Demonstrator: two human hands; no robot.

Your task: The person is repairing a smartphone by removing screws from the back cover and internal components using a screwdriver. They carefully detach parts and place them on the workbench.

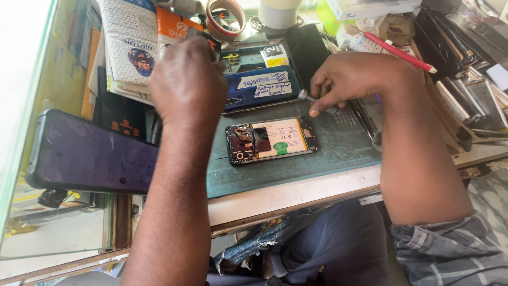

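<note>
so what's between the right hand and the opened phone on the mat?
Head view: only bare green mat separates the right hand from the opened phone. The hand's fingers pinch a small metal tool.

It was a phone repair workbench. An opened phone (271, 140) lay on a green mat (296, 172). Tape rolls (226, 18), spare-part packets (129, 45) and phone screens (465, 100) crowded the worktop's far edge.

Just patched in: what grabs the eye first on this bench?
The opened phone, back cover off, lies mid-mat with its battery and circuit board bared. The right hand pinches a slim metal tool just above it; the left hand reaches toward the cluttered back of the bench.
</note>
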